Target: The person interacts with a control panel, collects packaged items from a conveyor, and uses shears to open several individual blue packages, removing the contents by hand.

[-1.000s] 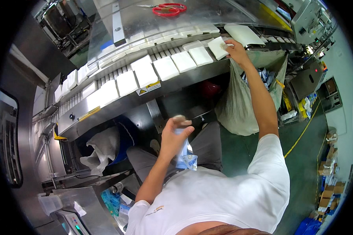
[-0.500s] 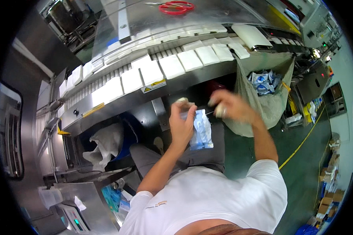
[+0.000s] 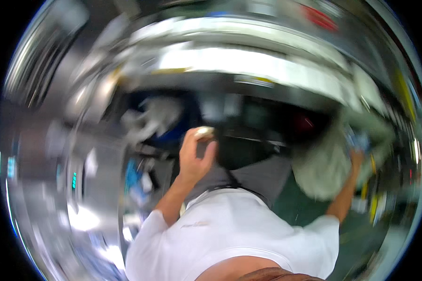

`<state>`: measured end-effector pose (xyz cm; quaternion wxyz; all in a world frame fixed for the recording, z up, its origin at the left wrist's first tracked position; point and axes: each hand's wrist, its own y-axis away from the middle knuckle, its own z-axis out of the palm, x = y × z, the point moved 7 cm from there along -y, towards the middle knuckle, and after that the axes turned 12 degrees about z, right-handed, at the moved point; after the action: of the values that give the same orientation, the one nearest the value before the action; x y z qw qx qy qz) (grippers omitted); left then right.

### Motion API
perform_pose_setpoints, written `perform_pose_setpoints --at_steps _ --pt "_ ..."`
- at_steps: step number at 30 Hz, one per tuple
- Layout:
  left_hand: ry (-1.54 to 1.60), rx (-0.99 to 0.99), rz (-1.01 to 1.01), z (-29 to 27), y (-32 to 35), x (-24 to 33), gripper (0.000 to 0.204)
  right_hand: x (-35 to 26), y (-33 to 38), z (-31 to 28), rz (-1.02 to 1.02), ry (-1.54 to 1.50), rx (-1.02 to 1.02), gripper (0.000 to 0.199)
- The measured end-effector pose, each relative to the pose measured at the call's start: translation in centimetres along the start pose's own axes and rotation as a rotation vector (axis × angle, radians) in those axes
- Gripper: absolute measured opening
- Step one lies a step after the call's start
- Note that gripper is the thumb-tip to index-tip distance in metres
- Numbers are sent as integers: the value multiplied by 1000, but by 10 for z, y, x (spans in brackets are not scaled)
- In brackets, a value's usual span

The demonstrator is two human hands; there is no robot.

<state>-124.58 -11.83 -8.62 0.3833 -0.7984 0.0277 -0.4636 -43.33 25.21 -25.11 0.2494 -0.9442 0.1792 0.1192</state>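
Note:
My left hand [image 3: 196,157] is raised in front of my lap. Its fingers are curved and a gap shows between thumb and fingertips, with nothing visible in it. Something pale covers the fingertips. My right hand [image 3: 357,154] reaches out to the right, down into the mouth of a beige cloth sack [image 3: 321,173]. Blue-and-white packets [image 3: 356,139] lie in the sack beside that hand. The right fingers are hidden and smeared by motion, so I cannot tell what they hold.
A metal conveyor carries a row of white flat pads [image 3: 248,63] across the front. Below its left part stands a dark blue bin [image 3: 188,112] with a whitish plastic bag [image 3: 154,117]. A red-handled tool [image 3: 320,18] lies beyond. A green digital display [image 3: 74,180] glows at left.
My right hand has moved right and down into the sack. The blue-and-white packet is gone from my left hand. The view has turned and is heavily blurred.

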Motion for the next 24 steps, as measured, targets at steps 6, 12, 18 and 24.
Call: perform_pose_setpoints --at_steps 6,12,18,24 --pt "-1245 529 -222 -239 136 87 31 -223 194 -34 -104 -423 -316 43" --pt "-2081 651 -894 -388 302 162 81 -412 276 -59 -529 -451 -515 35" --pt "-1636 740 -1165 -493 380 81 114 -529 287 -127 -727 -504 -622 34" --pt "-1039 596 -732 -556 369 -4 77 -569 331 -231 -892 -695 -774 22"
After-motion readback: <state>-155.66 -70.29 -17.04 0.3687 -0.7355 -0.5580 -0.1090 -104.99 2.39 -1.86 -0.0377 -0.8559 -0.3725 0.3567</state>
